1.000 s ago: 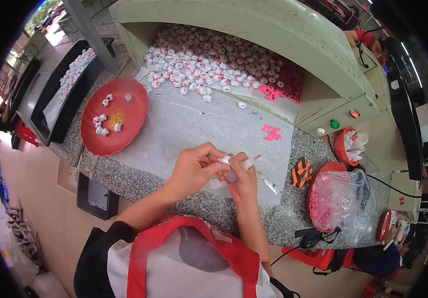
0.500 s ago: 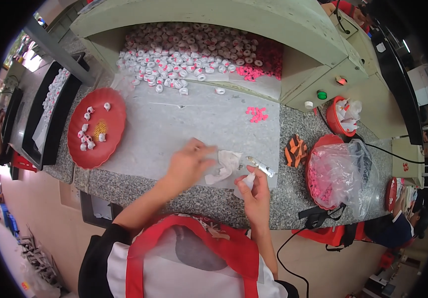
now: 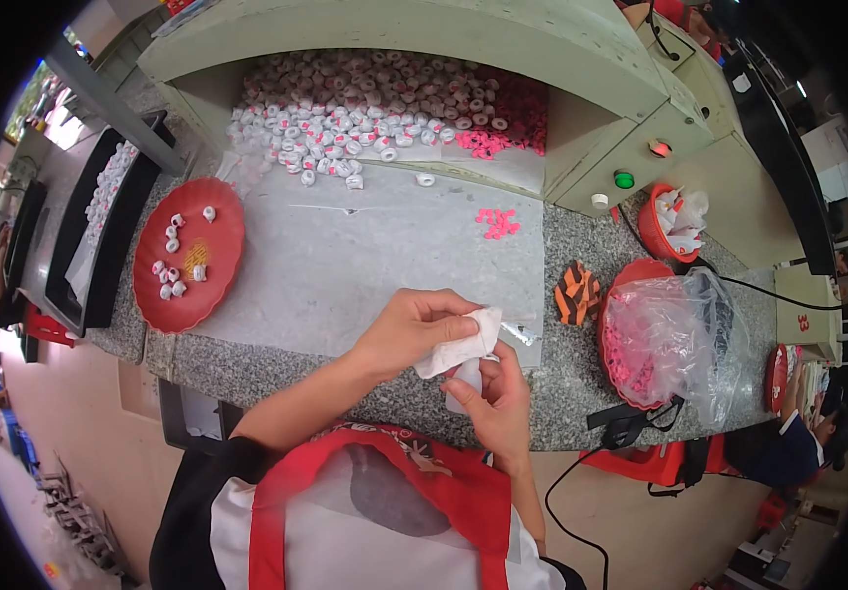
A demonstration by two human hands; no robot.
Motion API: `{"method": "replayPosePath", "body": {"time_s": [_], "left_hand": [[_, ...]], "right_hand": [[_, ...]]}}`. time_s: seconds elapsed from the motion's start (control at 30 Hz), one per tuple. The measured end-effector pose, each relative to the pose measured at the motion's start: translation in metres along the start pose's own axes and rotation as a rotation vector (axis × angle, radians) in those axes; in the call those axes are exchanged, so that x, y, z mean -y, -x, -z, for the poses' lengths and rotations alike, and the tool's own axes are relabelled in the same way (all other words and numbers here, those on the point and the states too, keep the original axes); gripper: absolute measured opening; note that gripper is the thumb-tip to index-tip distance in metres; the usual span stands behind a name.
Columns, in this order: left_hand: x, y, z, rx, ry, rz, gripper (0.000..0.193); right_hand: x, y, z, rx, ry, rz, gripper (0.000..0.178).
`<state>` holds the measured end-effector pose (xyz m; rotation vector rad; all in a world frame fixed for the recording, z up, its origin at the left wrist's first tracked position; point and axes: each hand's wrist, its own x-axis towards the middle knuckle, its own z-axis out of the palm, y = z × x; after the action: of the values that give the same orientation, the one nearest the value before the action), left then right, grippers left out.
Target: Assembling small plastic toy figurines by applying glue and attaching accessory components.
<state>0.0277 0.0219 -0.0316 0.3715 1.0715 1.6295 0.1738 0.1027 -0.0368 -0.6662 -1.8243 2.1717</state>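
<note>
My left hand (image 3: 406,332) pinches a crumpled white cloth (image 3: 463,344) between thumb and fingers. Right beside it, my right hand (image 3: 503,405) is closed around what looks like a small translucent white bottle (image 3: 466,382). The cloth's lower edge meets the bottle's upper end; whether it is wrapped around it is hidden by my fingers. Just beyond my right fingers, a shiny metal strip-like piece (image 3: 520,332) lies on the white sheet (image 3: 345,256), partly covered. Several small pink discs (image 3: 498,223) lie on the sheet farther off.
Under the pale green machine hood (image 3: 424,54), many white ring-shaped pieces (image 3: 316,138) are heaped. A red plate (image 3: 153,305) with several white pieces stands left. To the right are an orange-and-black pad (image 3: 576,293), a red dish (image 3: 645,273) under clear plastic, and a red bowl (image 3: 662,236).
My left hand has picked the white cloth up off the sheet and brought it rightward to the bottle. My right hand, still holding the bottle, has come slightly nearer to me.
</note>
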Motion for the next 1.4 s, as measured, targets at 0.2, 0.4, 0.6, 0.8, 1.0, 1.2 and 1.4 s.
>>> {"method": "replayPosePath", "body": {"time_s": [0.2,0.4,0.6,0.8,1.0,1.2,1.4], "left_hand": [[0.005,0.000,0.008,-0.061,-0.540,-0.292,0.013],[0.003,-0.010,0.027,-0.256,-0.823,-0.316,0.023],[0.013,0.000,0.013,-0.345,-1.206,-0.501,0.027],[0.000,0.005,0.016,-0.284,-0.980,-0.453,0.018],[0.013,-0.010,0.026,-0.150,-0.682,-0.364,0.018],[-0.025,-0.126,0.097,-0.690,-1.418,-0.936,0.014],[-0.023,-0.142,0.125,-0.641,-1.451,-0.782,0.015]], "right_hand": [[-0.002,0.010,0.010,0.094,-0.004,-0.032,0.048],[0.013,0.012,0.019,0.119,-0.131,-0.117,0.047],[0.004,0.011,0.011,-0.027,0.011,-0.028,0.040],[-0.001,0.005,0.003,-0.049,-0.238,-0.015,0.038],[-0.002,-0.008,-0.009,-0.158,-0.178,0.092,0.035],[-0.014,-0.018,-0.006,-0.129,-0.184,0.076,0.037],[0.004,-0.029,-0.004,-0.167,-0.205,-0.024,0.041]]}}
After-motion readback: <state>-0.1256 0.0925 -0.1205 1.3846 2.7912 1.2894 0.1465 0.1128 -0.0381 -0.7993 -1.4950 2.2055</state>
